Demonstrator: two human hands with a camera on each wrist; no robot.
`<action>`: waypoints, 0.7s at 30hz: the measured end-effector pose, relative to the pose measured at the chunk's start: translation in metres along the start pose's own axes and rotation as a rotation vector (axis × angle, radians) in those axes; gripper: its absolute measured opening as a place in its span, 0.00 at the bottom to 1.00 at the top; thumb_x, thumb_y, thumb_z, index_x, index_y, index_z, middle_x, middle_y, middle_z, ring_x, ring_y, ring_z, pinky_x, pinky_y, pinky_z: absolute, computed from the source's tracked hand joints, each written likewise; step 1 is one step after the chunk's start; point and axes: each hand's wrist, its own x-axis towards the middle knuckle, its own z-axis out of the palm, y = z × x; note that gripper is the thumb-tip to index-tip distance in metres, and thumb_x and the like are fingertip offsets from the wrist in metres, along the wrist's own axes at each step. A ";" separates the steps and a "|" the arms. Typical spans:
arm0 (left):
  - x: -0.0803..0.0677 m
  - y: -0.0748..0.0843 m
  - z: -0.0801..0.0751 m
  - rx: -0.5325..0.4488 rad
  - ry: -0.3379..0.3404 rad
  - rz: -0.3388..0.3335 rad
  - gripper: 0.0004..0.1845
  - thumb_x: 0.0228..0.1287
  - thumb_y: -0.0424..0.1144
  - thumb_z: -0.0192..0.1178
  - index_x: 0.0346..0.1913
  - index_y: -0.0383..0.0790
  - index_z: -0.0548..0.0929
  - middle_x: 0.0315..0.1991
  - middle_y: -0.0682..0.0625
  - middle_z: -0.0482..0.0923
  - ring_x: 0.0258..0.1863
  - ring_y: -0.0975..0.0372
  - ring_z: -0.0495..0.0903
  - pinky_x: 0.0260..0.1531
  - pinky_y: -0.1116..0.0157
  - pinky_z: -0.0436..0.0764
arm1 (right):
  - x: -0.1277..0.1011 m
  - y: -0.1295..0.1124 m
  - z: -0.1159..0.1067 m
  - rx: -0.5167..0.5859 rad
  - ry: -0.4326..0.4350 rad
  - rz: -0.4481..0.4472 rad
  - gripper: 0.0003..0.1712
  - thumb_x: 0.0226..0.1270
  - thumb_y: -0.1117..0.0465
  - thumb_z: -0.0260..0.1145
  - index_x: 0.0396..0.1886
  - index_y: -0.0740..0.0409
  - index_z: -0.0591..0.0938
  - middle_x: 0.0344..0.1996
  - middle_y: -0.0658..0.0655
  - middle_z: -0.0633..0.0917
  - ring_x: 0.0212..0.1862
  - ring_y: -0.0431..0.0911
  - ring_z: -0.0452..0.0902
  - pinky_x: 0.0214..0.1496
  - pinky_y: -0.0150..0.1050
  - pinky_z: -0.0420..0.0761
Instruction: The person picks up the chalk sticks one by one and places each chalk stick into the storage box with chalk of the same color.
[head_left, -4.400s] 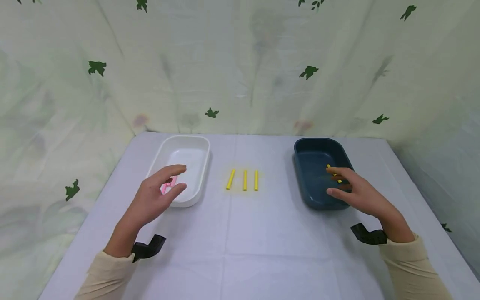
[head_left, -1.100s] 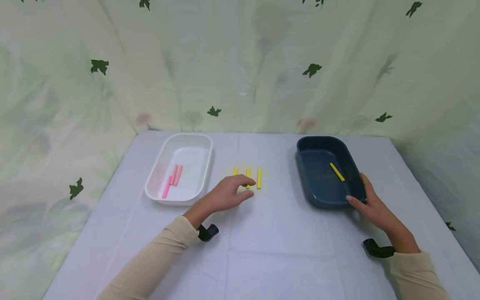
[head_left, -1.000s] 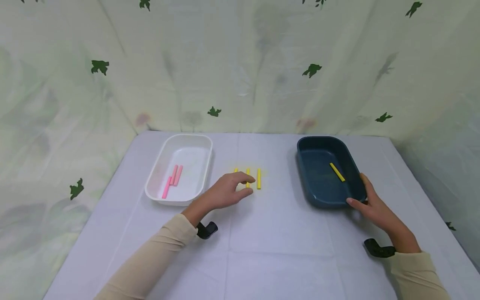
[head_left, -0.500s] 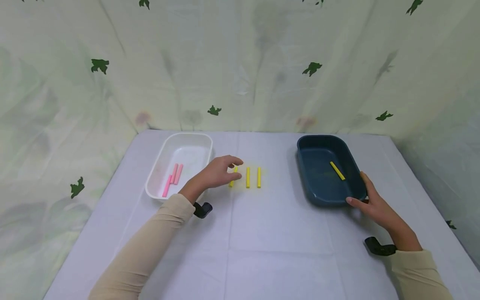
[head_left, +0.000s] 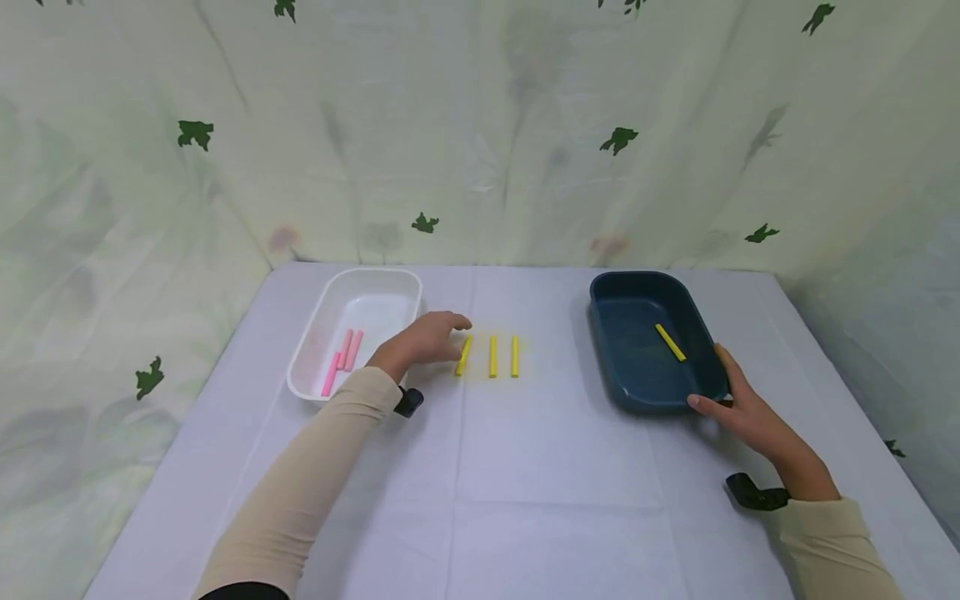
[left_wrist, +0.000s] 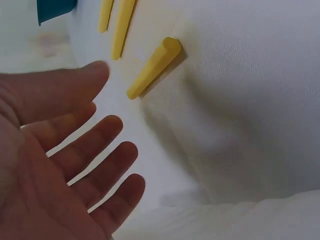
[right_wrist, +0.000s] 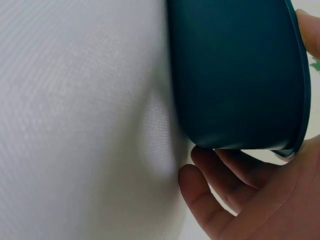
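Note:
Three yellow chalk sticks (head_left: 492,357) lie side by side on the white cloth, the leftmost one (left_wrist: 152,70) slightly slanted. My left hand (head_left: 423,340) hovers just left of that slanted stick. In the left wrist view its fingers are apart and relaxed, with nothing between thumb and fingers. My right hand (head_left: 753,417) grips the near right corner of the dark blue tray (head_left: 626,387). The right wrist view shows the thumb at the rim and the fingers against the outer wall. One yellow chalk stick (head_left: 671,342) lies inside the blue tray.
A white tray (head_left: 300,379) stands on the left, partly behind the left hand, with three pink chalk sticks (head_left: 348,349) in it. The cloth-covered table (head_left: 555,500) ends at a pale curtain (head_left: 480,150) with leaf patterns.
From above the white tray, my left hand has moved right to the yellow sticks, then back left beside the leftmost one. My right hand has gone from above the blue tray to gripping its corner.

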 end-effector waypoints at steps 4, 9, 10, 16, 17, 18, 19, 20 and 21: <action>0.004 0.002 0.005 0.078 -0.057 -0.020 0.37 0.57 0.33 0.66 0.72 0.42 0.68 0.72 0.44 0.67 0.73 0.50 0.65 0.73 0.52 0.64 | 0.000 0.000 0.000 0.005 0.005 -0.013 0.60 0.72 0.47 0.60 0.78 0.54 0.24 0.78 0.70 0.29 0.77 0.75 0.34 0.67 0.75 0.56; 0.009 0.003 0.015 0.120 -0.076 -0.054 0.42 0.53 0.32 0.67 0.74 0.43 0.65 0.73 0.45 0.67 0.68 0.51 0.68 0.71 0.52 0.67 | 0.000 0.002 0.000 0.007 0.008 -0.025 0.60 0.72 0.48 0.61 0.78 0.54 0.24 0.78 0.70 0.30 0.77 0.74 0.34 0.67 0.75 0.57; 0.009 0.004 0.016 0.129 -0.078 -0.054 0.43 0.53 0.32 0.67 0.74 0.43 0.65 0.73 0.45 0.66 0.68 0.51 0.68 0.70 0.51 0.67 | 0.000 0.003 0.000 0.007 0.009 -0.026 0.60 0.72 0.48 0.61 0.78 0.54 0.24 0.78 0.70 0.30 0.77 0.74 0.34 0.67 0.75 0.57; 0.009 0.008 0.018 0.205 -0.077 -0.081 0.44 0.53 0.34 0.68 0.75 0.45 0.64 0.74 0.44 0.63 0.64 0.51 0.68 0.64 0.51 0.72 | 0.001 0.004 0.000 0.012 0.009 -0.019 0.60 0.72 0.48 0.61 0.79 0.51 0.24 0.78 0.69 0.29 0.77 0.75 0.34 0.67 0.75 0.56; 0.009 0.009 0.018 0.215 -0.078 -0.089 0.44 0.52 0.35 0.68 0.75 0.45 0.64 0.74 0.44 0.62 0.64 0.51 0.68 0.63 0.51 0.73 | 0.001 0.005 0.000 0.012 0.010 -0.020 0.60 0.72 0.48 0.61 0.79 0.51 0.24 0.78 0.69 0.30 0.77 0.75 0.34 0.67 0.75 0.56; 0.009 0.009 0.018 0.222 -0.078 -0.096 0.45 0.52 0.36 0.68 0.75 0.46 0.63 0.74 0.44 0.61 0.64 0.50 0.67 0.63 0.51 0.73 | 0.001 0.005 0.000 0.012 0.010 -0.020 0.60 0.72 0.48 0.61 0.79 0.51 0.24 0.78 0.69 0.30 0.77 0.75 0.35 0.67 0.75 0.56; 0.009 0.009 0.019 0.224 -0.076 -0.103 0.45 0.52 0.36 0.68 0.76 0.47 0.63 0.74 0.45 0.60 0.64 0.50 0.67 0.63 0.51 0.73 | 0.001 0.005 0.000 0.011 0.011 -0.021 0.60 0.72 0.48 0.61 0.79 0.52 0.24 0.78 0.69 0.30 0.77 0.75 0.35 0.67 0.75 0.57; 0.009 0.008 0.019 0.224 -0.073 -0.109 0.46 0.52 0.36 0.68 0.76 0.47 0.62 0.74 0.45 0.60 0.64 0.51 0.67 0.63 0.52 0.73 | 0.001 0.005 0.000 0.011 0.012 -0.022 0.60 0.72 0.48 0.61 0.79 0.52 0.25 0.78 0.70 0.30 0.77 0.75 0.35 0.66 0.75 0.57; 0.009 0.008 0.020 0.223 -0.070 -0.116 0.46 0.52 0.35 0.68 0.76 0.48 0.62 0.74 0.46 0.59 0.64 0.51 0.66 0.63 0.52 0.73 | 0.001 0.005 0.001 0.010 0.012 -0.022 0.60 0.72 0.48 0.61 0.79 0.52 0.25 0.78 0.70 0.30 0.77 0.75 0.36 0.66 0.75 0.57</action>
